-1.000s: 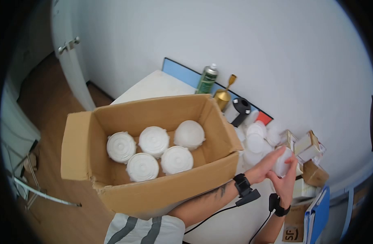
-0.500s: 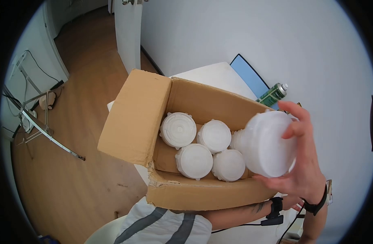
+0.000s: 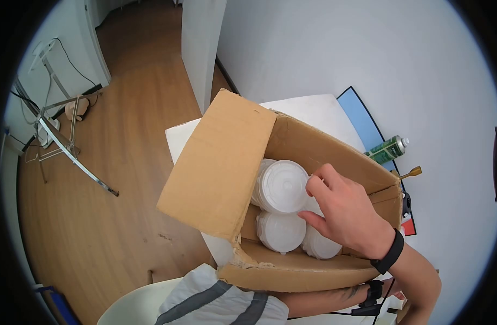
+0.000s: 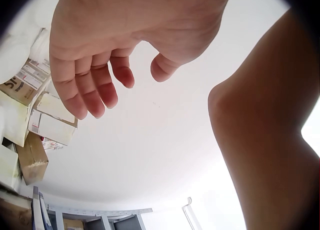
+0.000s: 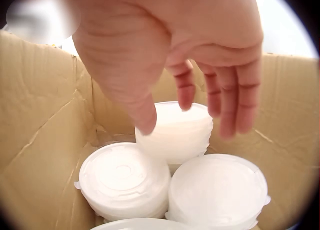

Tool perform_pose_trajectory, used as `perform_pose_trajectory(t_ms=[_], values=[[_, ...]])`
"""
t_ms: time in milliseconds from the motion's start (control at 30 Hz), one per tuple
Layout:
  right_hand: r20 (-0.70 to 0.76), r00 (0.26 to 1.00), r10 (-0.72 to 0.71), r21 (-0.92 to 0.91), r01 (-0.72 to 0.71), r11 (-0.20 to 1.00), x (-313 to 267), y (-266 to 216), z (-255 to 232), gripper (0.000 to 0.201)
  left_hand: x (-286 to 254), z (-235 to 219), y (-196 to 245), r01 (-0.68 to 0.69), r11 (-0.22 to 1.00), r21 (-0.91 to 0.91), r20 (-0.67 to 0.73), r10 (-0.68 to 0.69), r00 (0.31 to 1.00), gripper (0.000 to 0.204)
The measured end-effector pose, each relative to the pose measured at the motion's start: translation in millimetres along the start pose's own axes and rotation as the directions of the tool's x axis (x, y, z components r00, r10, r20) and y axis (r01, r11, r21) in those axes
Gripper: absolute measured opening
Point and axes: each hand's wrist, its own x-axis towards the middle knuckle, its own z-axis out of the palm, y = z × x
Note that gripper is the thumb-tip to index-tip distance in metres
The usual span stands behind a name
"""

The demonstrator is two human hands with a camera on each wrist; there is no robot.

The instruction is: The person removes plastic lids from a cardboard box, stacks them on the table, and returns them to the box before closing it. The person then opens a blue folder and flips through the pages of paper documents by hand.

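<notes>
A cardboard box (image 3: 305,279) holds several stacks of round white plastic lids with small edge tabs. My right hand (image 3: 348,211) reaches into it, palm down, thumb and fingers spread and relaxed. Beside its fingertips, one stack of lids (image 3: 285,187) sits raised on another near the flap end. In the right wrist view, the fingers hang over this raised stack (image 5: 175,132) without curling round it. Two lower stacks show nearer, a left one (image 5: 125,177) and a right one (image 5: 217,190). In the left wrist view, my left hand (image 4: 130,35) hangs with loosely bent fingers, holding nothing.
A box flap (image 3: 218,165) is folded outward at the left. Behind the box lie a green spray can (image 3: 386,150) and a blue panel (image 3: 365,122) along the wall. Small cartons (image 4: 52,117) stand beside my left hand. A metal-legged frame (image 3: 75,157) stands on the floor.
Both hands held a lid stack right of the box. My right hand has carried it left into the box, set it on another stack and let go. The head view has swung left.
</notes>
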Motion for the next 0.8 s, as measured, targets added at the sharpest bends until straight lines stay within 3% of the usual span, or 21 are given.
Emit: perform_pose_trajectory(t_ms=[133,200,333,567,633,700,767,800], values=[[-0.001,1.0,0.008,-0.004,-0.008,1.0,10.1,3.5,25.1,0.046,4.6,-10.3,13.9,-0.125,0.992,-0.019,-0.052,0.124,0.991,0.056],[-0.104,0.993,-0.06,-0.136,0.046,0.99,21.0,4.5,31.8,0.047,8.1,-13.7,22.4,-0.194,0.981,-0.027,-0.076,0.192,0.978,0.055],[-0.157,0.985,-0.076,-0.176,0.047,0.983,30.9,3.7,35.3,0.047,12.8,-18.9,37.1,-0.317,0.948,-0.029,-0.118,0.311,0.943,0.053],[-0.137,0.989,0.045,-0.174,-0.069,0.982,12.3,-5.5,17.3,0.05,15.2,-21.1,52.9,-0.477,0.879,-0.023,-0.182,0.466,0.866,0.049],[-0.16,0.982,0.102,-0.142,-0.126,0.982,-7.3,-9.6,-7.6,0.046,13.2,-13.8,40.0,-0.465,0.885,-0.032,-0.18,0.453,0.873,0.048],[-0.285,0.939,0.193,-0.077,-0.223,0.972,-42.9,-6.1,-44.9,0.046,8.3,18.4,-9.3,-0.357,0.93,-0.088,-0.138,0.343,0.929,0.047],[-0.401,0.836,0.373,0.004,-0.406,0.914,-97.2,6.4,-73.1,0.048,-9.9,67.6,-73.3,-0.19,0.968,-0.163,-0.05,0.184,0.982,0.046],[-0.554,0.747,0.367,0.028,-0.425,0.905,-127.8,16.5,-79.2,0.038,-24.4,89.7,-101.1,-0.106,0.976,-0.191,-0.004,0.107,0.994,0.045]])
